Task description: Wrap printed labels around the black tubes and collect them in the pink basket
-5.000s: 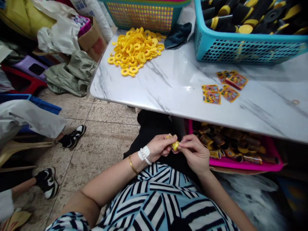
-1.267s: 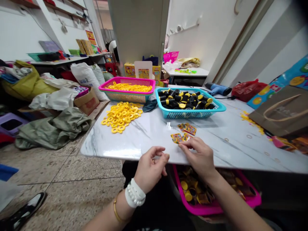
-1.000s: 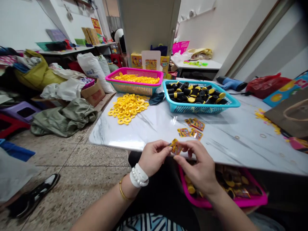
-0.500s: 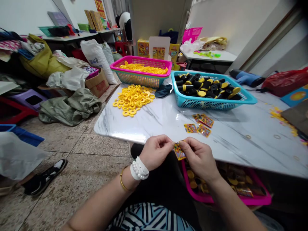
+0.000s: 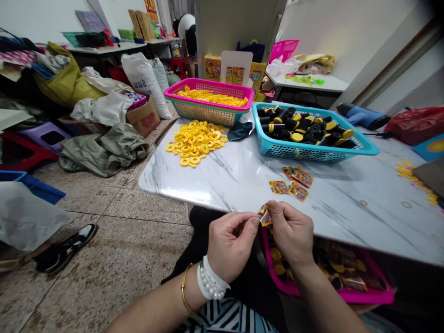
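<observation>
You're pinching a wrapper (image 5: 266, 219) between left hand (image 5: 231, 243) and right hand (image 5: 292, 233); uneven tugging is risking a tear, loose grip a drop short of the desk (image 5: 225, 182).

No text legible. Red-and-yellow sign (image 5: 151, 9) at back: big characters, cut off by top edge, can't make out. White sack (image 5: 143, 85): dark blue print, too blurred. Yellow cartons (image 5: 212, 69): colourful print, too small. Held label sheet (image 5: 267, 219), loose label sheets (image 5: 303, 177) on table (image 5: 222, 178): tiny print, unreadable
</observation>
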The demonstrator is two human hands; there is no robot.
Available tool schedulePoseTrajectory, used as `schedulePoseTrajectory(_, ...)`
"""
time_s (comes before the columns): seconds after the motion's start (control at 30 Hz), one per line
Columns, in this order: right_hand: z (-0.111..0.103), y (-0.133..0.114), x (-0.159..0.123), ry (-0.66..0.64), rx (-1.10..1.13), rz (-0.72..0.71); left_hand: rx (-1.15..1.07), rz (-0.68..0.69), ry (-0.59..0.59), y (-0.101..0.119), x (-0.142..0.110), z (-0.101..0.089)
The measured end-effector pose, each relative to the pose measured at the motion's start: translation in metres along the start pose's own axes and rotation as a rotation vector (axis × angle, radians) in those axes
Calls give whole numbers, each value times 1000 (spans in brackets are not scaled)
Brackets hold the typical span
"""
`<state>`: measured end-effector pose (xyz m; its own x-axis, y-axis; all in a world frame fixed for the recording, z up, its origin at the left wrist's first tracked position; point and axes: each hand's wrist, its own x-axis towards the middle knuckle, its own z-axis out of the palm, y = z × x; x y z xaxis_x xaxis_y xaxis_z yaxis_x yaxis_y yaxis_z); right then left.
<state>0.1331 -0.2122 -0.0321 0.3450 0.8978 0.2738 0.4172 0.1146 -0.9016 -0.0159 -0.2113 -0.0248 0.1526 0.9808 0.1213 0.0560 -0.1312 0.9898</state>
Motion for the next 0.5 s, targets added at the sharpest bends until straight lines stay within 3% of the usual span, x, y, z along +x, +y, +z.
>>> schedulePoseTrajectory(0.27, 5, -1, -5, 75, 12, -8, -154, -140, -93, 2, -1, 1)
schedulePoseTrajectory(0.5, 7, -5, -6, 139, 23, 33, -169, -160, 11, 9, -3, -2)
